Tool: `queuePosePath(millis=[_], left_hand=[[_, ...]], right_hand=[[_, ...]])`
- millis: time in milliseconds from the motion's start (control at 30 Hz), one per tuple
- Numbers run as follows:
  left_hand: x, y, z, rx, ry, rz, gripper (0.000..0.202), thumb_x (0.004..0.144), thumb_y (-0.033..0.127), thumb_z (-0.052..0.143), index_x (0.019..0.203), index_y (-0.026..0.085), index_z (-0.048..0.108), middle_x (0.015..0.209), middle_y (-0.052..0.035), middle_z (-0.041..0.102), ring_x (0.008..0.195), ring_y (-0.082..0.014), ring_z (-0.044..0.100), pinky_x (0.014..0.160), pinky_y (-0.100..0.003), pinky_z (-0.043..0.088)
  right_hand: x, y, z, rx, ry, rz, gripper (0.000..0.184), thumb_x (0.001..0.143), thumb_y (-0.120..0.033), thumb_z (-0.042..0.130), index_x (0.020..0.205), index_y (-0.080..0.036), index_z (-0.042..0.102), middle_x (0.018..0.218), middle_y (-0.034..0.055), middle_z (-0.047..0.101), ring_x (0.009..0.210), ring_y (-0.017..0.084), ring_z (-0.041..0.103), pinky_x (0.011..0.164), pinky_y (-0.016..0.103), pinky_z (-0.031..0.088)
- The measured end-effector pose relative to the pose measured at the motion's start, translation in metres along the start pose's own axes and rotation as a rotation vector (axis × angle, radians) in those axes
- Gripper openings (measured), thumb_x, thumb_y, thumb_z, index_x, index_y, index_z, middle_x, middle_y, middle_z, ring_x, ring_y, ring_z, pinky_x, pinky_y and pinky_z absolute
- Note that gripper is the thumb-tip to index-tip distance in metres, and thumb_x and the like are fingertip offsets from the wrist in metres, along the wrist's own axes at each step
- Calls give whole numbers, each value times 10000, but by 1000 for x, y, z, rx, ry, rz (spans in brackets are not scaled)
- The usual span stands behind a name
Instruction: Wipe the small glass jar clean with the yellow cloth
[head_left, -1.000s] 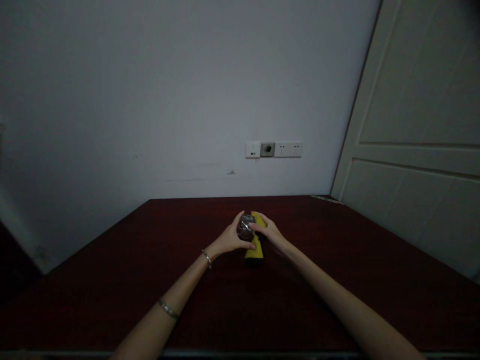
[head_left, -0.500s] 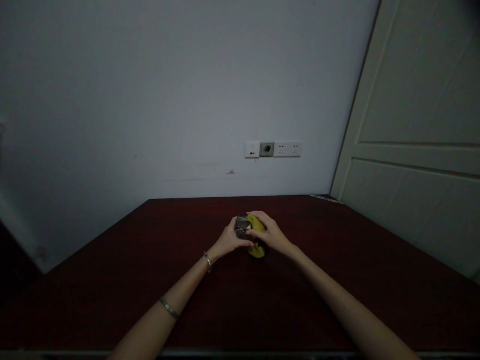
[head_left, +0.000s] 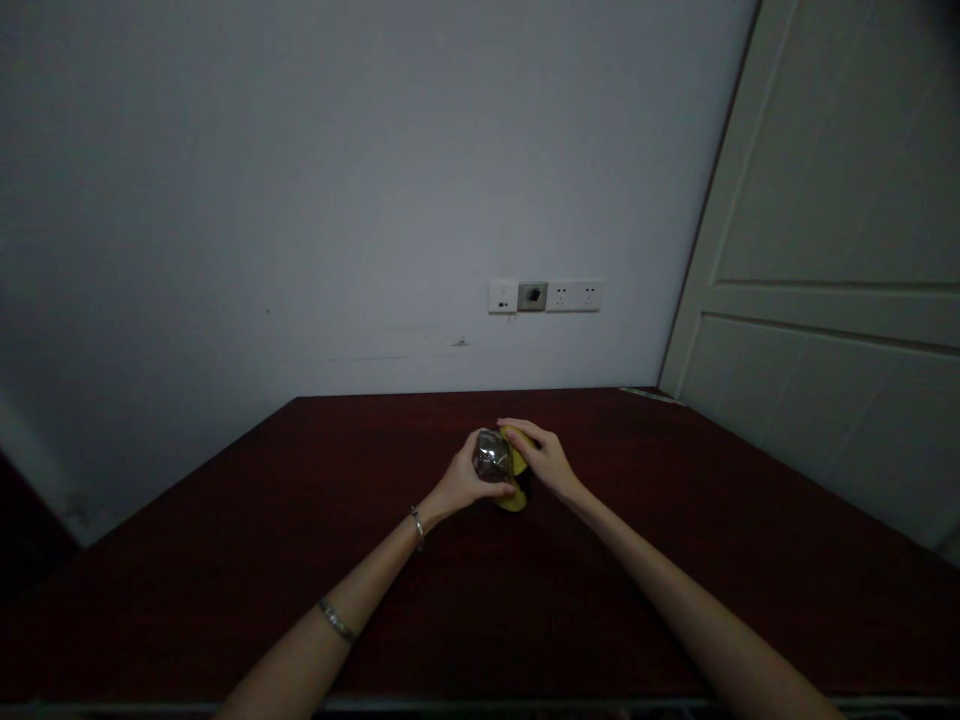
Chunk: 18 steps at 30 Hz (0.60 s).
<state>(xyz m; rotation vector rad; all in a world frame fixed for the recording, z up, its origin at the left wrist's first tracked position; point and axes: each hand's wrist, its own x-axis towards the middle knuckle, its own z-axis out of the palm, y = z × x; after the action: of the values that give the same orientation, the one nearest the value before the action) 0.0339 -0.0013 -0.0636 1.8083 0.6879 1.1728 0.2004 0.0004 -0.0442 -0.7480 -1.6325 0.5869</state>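
My left hand (head_left: pixel 463 478) is closed round a shiny, see-through, glass-like container (head_left: pixel 492 456), its thumb along the near side. The container looks dark against the table, and I cannot make out its exact kind. On its right side lies a soft yellow cloth (head_left: pixel 513 499) with a dark patch. My right hand (head_left: pixel 550 462) grips the cloth's upper part, fingers bent over it and pressing it against the container. Part of the cloth is hidden behind the fingers and the container.
Both forearms reach across a dark red wooden table (head_left: pixel 360 450). A pale wall (head_left: pixel 375 200) with a row of sockets (head_left: pixel 574 295) stands behind it. To the right is a panelled light door (head_left: pixel 832 240). A thin strip (head_left: pixel 649 396) lies at the table's back right corner.
The container has turned in my left hand and more of its shiny face shows. My right thumb has come off its front, and my right hand has shifted slightly right with the cloth.
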Motion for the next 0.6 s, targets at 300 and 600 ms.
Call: queuePosePath(millis=[300, 600], left_hand=[[0, 3, -1, 68, 12, 40, 784, 534, 236, 803, 1194, 185, 384, 1170, -104, 531, 1067, -248, 536, 922, -386, 425], [-3, 9, 2, 160, 2, 22, 856, 514, 259, 814, 1241, 200, 365, 1225, -111, 526, 1105, -256, 524, 950, -378, 405]], right_hand=[[-7, -12, 0, -35, -84, -163, 216, 833, -317, 553, 994, -259, 685, 1185, 65, 611, 1094, 215, 565, 967, 398, 422], [-3, -5, 3, 16, 30, -9, 235, 829, -337, 549, 987, -229, 685, 1090, 71, 668, 1050, 217, 597, 981, 413, 420]])
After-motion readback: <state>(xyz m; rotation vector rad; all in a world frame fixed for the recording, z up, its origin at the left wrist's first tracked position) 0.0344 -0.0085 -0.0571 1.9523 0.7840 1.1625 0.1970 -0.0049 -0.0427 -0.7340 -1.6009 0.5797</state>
